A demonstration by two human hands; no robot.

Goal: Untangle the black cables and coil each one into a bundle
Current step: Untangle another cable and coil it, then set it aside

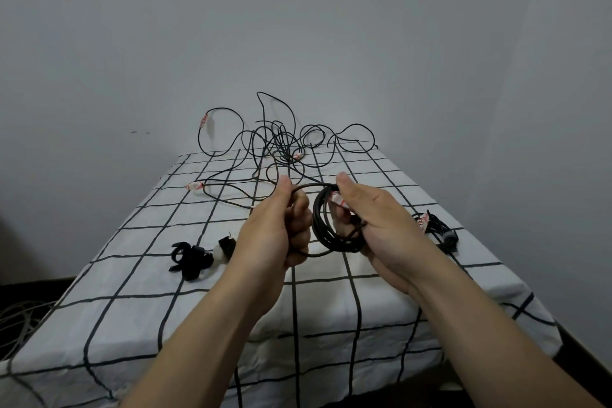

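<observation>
The half-made coil [326,228] of black cable hangs in the air between the two hands, just above the checked cloth [132,291], and everything else is best placed from it. The right hand [374,225] has its fingers curled through the loops from the coil's right side. Its thumb is pressed down on the top, where a white-and-red tag shows, most likely so that the turns already made cannot spring apart. At the coil's left edge, the left hand [275,235] is closed, with the thumb pinching a single strand that arcs across to the right thumb. This looks like the feeding hand, keeping the free length taut enough to lay the next turn. From that hand the strand runs away beyond the coil into the loose tangle [278,142], which sprawls at the far end of the cloth against the wall, so a good deal of cable appears yet to be drawn in. To the right of the coil lies a small bundle [437,228] with a similar tag, seemingly a cable already finished and set aside out of the working path. To the coil's left lie some black straps [190,258], possibly ties kept within reach, though I cannot tell for certain.
</observation>
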